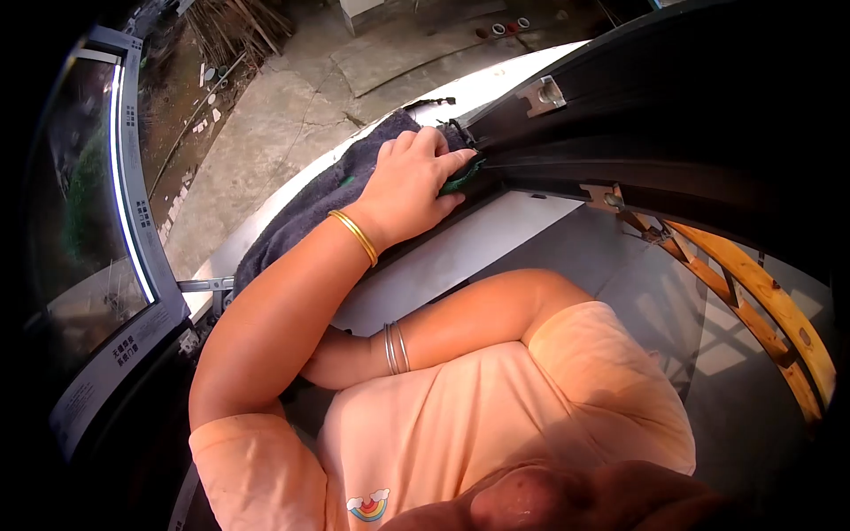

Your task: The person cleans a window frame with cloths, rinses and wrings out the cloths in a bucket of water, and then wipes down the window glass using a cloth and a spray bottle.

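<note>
My left hand, with gold bangles at the wrist, is on a dark grey cloth that shows bits of green. Its fingers are curled over the bunched end of the cloth, and the thumb sticks out to the right. The cloth lies along the dark window frame and the white outer ledge. Across my body, my right hand is mostly covered by my left forearm. Silver bangles circle that wrist, and its fingers are hidden.
An opened window sash with printed labels stands at the left, joined by a metal stay arm. Metal latch pieces sit on the frame. A wooden ladder stands at the right. Outside, below, lie concrete ground and a pile of sticks.
</note>
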A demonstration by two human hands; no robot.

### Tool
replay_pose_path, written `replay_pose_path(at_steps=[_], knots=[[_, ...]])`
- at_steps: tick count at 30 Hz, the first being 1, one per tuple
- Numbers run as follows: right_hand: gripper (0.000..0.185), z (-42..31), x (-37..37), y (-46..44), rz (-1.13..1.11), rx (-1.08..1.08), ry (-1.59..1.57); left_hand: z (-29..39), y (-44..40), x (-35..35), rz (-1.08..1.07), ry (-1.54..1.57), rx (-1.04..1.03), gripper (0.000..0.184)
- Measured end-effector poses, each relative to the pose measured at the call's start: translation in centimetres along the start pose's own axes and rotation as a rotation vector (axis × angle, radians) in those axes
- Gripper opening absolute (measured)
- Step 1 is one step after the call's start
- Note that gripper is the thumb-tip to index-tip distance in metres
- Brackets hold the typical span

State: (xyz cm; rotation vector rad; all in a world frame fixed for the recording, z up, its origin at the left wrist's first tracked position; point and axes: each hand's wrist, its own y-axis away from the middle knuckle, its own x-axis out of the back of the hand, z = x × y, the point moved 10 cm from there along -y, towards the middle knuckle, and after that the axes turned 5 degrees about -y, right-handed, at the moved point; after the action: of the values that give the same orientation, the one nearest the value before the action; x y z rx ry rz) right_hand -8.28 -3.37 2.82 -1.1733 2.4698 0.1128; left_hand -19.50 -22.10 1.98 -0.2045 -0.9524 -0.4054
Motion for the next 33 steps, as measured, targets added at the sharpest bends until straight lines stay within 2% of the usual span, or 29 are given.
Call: replay_pose_path(at_steps=[4,7,8,9,11,13,14,15,16,18,19,21,25,27,30,32,33], knots=[[0.023,-0.8,0.3,0.0,0.054,0.044,-0.035,1.0,-0.3,0.9,0.054,-0.233,-0.096,0.047],[0.025,-0.1,-0.7,0.3,0.064,-0.061,-0.029,2.3,-0.9,1.3,0.05,-0.336,-0.176,0.039],[0.026,0.3,-0.9,0.1,0.073,-0.085,-0.182,2.4,-1.1,1.2,0.04,-0.36,-0.186,0.036],[0.027,-0.1,-0.8,-0.3,0.081,-0.109,-0.331,2.5,-1.4,1.1,0.001,-0.375,-0.161,0.04],[0.027,-1.2,-0.3,0.0,0.047,-0.186,-0.286,2.4,-1.2,0.6,-0.022,-0.392,-0.133,0.043],[0.027,-1.0,-0.3,0.3,0.006,-0.262,-0.239,0.5,-0.4,0.2,0.023,-0.158,-0.003,0.046],[0.027,-1.2,-0.3,0.7,-0.015,-0.147,-0.107,-0.9,0.0,-1.3,-0.122,-0.033,0.113,0.051],[0.027,-2.3,-0.3,0.6,-0.034,-0.033,0.024,-1.5,-0.1,-1.8,-0.154,0.057,0.168,0.052],[0.027,-2.1,-0.3,0.6,-0.043,-0.034,0.029,-2.2,-0.2,-2.4,-0.187,0.151,0.224,0.053],[0.028,-1.0,-0.6,0.4,-0.052,-0.143,-0.097,-2.6,-0.6,-2.3,-0.177,0.206,0.232,0.047],[0.028,-1.2,-0.9,0.0,-0.054,-0.145,-0.093,-2.2,-0.9,-1.4,-0.116,0.106,0.166,0.041],[0.031,0.9,-0.8,-0.1,0.113,-0.376,-0.421,-0.7,-1.6,0.6,0.076,-0.082,-0.004,0.026],[0.031,2.1,-1.2,-0.7,0.043,-0.471,-0.387,-0.6,-0.3,1.4,0.086,-0.18,-0.132,0.022],[0.031,0.1,-1.2,-1.5,-0.048,-0.197,-0.212,-1.1,0.3,1.4,0.06,-0.142,-0.096,0.022],[0.033,0.1,-0.3,-1.1,-0.059,-0.169,-0.045,-1.7,-0.4,0.3,0.026,-0.052,-0.005,0.023],[0.035,1.0,0.5,-0.8,-0.048,-0.211,-0.042,-3.9,-1.2,-1.8,-0.028,0.309,0.185,0.025],[0.036,1.4,0.8,-0.8,-0.045,-0.253,-0.04,-4.0,-1.7,-1.8,-0.031,0.331,0.199,0.027]])
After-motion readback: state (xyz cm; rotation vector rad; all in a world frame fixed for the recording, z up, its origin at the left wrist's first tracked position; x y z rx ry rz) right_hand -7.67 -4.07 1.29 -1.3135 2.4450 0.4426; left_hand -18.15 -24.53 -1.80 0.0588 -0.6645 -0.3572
